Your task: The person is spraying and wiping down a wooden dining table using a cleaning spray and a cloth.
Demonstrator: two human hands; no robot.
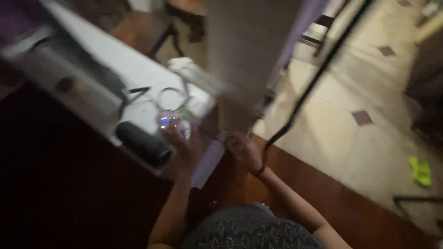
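By left hand, black cylinder aslant.

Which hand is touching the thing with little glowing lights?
The left hand. It reaches to the small lit gadget on the white table; the right hand is off at the table's edge.

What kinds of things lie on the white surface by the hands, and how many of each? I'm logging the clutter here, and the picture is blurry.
Dark cylinder: 1
Small lit gadget at the left hand: 1
Wire loop: 1
Grey box-shaped device: 1
Total: 4
The right hand rests at the edge; blur hides anything smaller.
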